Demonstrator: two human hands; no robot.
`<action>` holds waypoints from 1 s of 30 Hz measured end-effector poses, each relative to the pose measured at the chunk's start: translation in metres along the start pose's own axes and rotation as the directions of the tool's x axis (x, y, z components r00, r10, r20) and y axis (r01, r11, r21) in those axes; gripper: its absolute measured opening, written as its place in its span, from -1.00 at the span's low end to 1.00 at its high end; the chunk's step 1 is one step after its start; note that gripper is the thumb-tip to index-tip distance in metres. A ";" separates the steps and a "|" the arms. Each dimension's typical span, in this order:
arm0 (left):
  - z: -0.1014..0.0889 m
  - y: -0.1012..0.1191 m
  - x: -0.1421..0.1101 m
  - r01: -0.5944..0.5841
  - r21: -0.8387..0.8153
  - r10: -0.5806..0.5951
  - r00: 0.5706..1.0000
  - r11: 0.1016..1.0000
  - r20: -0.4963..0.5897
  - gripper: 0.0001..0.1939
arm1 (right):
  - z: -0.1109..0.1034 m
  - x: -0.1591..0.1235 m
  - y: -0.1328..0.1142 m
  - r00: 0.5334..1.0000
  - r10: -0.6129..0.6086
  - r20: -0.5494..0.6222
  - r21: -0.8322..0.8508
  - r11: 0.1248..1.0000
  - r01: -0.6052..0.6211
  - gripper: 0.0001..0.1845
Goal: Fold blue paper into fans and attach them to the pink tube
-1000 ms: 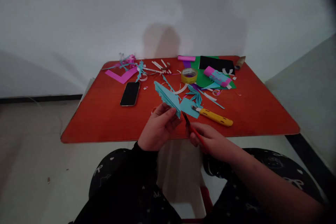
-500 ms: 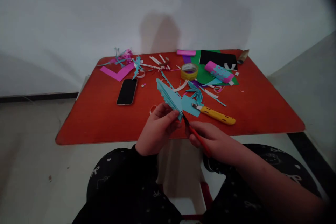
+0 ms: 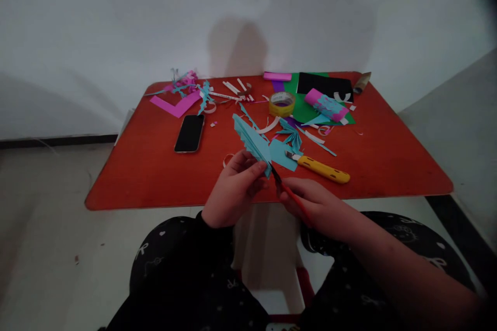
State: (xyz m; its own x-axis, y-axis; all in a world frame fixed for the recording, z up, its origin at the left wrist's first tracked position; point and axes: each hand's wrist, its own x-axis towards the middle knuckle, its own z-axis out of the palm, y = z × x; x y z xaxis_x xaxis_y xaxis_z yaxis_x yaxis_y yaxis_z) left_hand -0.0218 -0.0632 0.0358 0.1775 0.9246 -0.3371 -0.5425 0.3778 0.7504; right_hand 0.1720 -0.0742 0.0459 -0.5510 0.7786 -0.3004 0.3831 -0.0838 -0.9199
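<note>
Orange-red worktop (image 3: 132, 176), its near edge beneath both hands. Left hand (image 3: 233, 191) closed in a pinch on a fringed strip of folded light-blue paper (image 3: 252, 142), the long axis slanting up and leftward, away from the fingertips. Right hand (image 3: 318, 201), a little farther from the paper, wrapped around red-handled scissors (image 3: 294, 196), blade tips right at the paper's lower end.

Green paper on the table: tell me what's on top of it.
The green paper carries a black sheet and a pink-and-blue roll; a tape roll overlaps its left edge. The green beneath them is covered and cannot be seen.
</note>
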 end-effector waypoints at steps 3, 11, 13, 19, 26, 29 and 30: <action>0.000 0.000 0.000 0.004 0.005 -0.004 1.000 1.000 -0.005 -0.65 | 0.001 0.001 0.001 1.000 -0.015 -0.002 -0.004 1.000 0.015 -0.51; -0.001 -0.001 0.000 -0.004 0.009 0.005 1.000 1.000 -0.006 -0.64 | 0.000 0.002 -0.002 0.999 -0.040 -0.017 -0.091 0.995 0.038 -0.55; -0.001 -0.001 0.000 -0.003 0.006 0.003 1.000 1.000 -0.008 -0.64 | 0.000 0.003 -0.002 0.999 -0.043 -0.028 -0.117 0.992 0.040 -0.56; -0.002 -0.001 0.001 -0.011 0.006 0.011 1.000 1.000 -0.005 -0.66 | -0.002 0.004 -0.002 0.998 -0.052 -0.042 -0.166 0.985 0.044 -0.57; -0.004 0.002 0.001 0.007 0.053 -0.009 0.999 0.999 0.034 -0.68 | -0.002 0.003 0.001 0.999 -0.028 -0.035 -0.140 0.990 0.022 -0.57; -0.004 0.002 0.000 0.013 0.092 -0.018 0.999 0.996 0.049 -0.69 | -0.002 0.003 0.001 0.999 -0.026 -0.037 -0.145 0.989 0.020 -0.55; -0.004 0.002 -0.001 0.020 0.101 -0.025 0.998 0.995 0.051 -0.69 | -0.002 0.003 0.001 0.999 -0.021 -0.037 -0.139 0.990 0.016 -0.55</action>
State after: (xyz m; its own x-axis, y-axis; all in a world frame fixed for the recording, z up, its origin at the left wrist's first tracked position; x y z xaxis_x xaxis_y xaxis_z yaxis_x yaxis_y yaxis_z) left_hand -0.0258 -0.0632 0.0354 0.2332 0.9160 -0.3265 -0.4535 0.3995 0.7968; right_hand 0.1721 -0.0710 0.0447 -0.5310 0.8028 -0.2710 0.4737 0.0161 -0.8805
